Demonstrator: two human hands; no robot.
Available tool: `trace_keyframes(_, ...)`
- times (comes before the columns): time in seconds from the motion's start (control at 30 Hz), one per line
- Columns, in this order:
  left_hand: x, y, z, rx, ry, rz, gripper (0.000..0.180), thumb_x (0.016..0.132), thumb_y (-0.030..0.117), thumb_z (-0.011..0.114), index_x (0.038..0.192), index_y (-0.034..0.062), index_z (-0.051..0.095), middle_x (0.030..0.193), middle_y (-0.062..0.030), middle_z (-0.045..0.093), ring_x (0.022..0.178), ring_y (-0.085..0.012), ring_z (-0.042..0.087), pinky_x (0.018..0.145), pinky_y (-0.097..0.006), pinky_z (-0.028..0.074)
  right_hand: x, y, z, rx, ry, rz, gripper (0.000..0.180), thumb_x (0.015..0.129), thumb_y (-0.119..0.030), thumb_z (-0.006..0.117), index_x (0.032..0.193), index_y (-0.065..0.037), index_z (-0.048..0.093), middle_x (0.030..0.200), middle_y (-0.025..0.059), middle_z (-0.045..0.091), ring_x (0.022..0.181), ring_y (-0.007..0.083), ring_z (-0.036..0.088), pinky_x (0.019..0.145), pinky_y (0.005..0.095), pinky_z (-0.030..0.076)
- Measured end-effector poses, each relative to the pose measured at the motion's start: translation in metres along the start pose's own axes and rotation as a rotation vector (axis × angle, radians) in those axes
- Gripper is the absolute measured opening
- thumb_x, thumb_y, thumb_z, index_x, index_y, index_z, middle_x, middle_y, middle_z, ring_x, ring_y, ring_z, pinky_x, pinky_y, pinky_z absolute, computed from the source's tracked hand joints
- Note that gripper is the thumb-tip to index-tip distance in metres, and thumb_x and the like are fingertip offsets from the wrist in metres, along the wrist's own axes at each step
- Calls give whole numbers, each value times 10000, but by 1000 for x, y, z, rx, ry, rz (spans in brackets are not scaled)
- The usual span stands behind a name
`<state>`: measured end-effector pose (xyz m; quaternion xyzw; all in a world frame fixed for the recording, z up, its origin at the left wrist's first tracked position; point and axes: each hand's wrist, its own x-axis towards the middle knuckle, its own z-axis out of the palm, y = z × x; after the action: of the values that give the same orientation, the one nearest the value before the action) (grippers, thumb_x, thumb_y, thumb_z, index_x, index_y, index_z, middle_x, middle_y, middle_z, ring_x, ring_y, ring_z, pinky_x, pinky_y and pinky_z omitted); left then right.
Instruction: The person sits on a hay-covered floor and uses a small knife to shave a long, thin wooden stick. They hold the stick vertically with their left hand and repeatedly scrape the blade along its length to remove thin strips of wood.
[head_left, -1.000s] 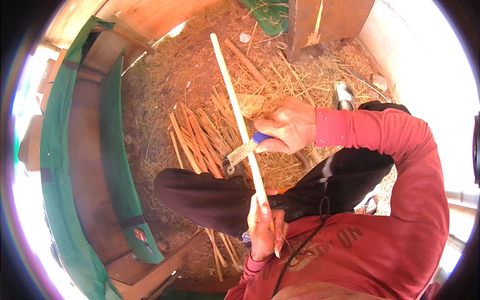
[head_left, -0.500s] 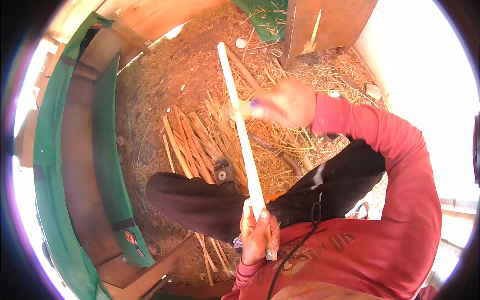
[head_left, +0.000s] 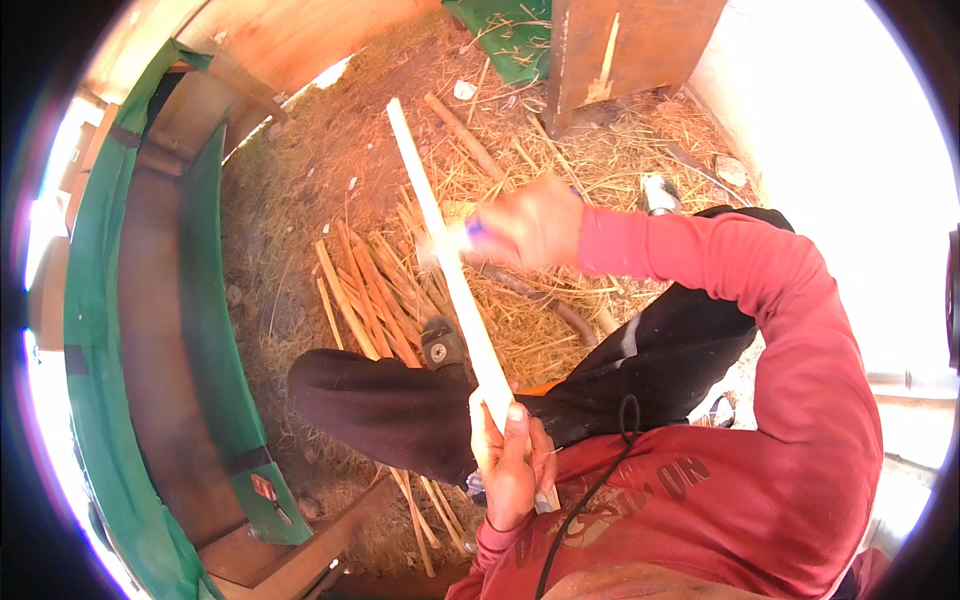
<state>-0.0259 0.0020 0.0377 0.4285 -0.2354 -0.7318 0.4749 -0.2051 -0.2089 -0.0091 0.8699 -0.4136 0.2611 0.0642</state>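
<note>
A long, pale, peeled wooden stick [head_left: 443, 225] slants up and away from my lap. My left hand [head_left: 510, 460] is wrapped round its near end, the thumb lying along the wood. At the stick's upper half, my right hand [head_left: 535, 225] is closed round what looks like a knife [head_left: 472, 234]. Motion smears both hand and tool; a blue part shows at the fingers, and the bright blade lies against or just over the stick. I cannot tell whether the edge bites into the wood.
Several split wooden strips [head_left: 370, 290] lie in a pile on the straw-strewn ground beyond my crossed legs [head_left: 390, 400]. Brown branches [head_left: 465, 138] lie among the shavings. A green-edged wooden trough [head_left: 150, 350] runs along the left, and a wooden panel [head_left: 630, 50] stands at the back.
The stick's far end has swung left and slightly down. My right hand has shifted left and a little lower with the knife; my left hand keeps its hold.
</note>
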Motion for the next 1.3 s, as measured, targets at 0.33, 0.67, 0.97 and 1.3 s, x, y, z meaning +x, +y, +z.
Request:
trace_keyframes(0.33, -6, -7, -16, 50, 30, 23, 211, 1009, 131, 436, 1200, 54, 391, 524, -14, 391, 364, -70, 317, 327, -223, 335, 8, 55, -33, 144, 12, 82, 331, 963, -392, 475, 873, -88, 571, 594, 133, 587, 559, 321, 618, 472, 444, 478)
trace_keyframes(0.67, -10, 3, -9, -26, -106, 23, 258, 1015, 162, 427, 1229, 19, 409, 474, -9, 351, 330, -70, 287, 305, -222, 299, -7, -12, -32, 388, -75, -235, 348, 886, -389, 603, 835, -52, 538, 629, 105, 549, 514, 321, 560, 446, 412, 412)
trace_keyframes(0.97, -8, -2, -10, -213, -137, -54, 269, 1023, 233, 401, 1217, 47, 388, 445, -16, 340, 297, -85, 239, 290, -227, 244, 18, 11, -10, 56, -62, 69, 423, 943, -477, 491, 804, -83, 555, 496, 92, 505, 483, 267, 587, 409, 388, 445)
trace_keyframes(1.3, -17, -1, -21, -328, -269, -113, 381, 1027, 359, 357, 1243, 47, 384, 455, -3, 332, 287, -92, 271, 296, -217, 254, 36, 64, -48, 237, 226, 167, 324, 962, -331, 501, 891, -33, 604, 557, 172, 538, 530, 351, 591, 459, 448, 448)
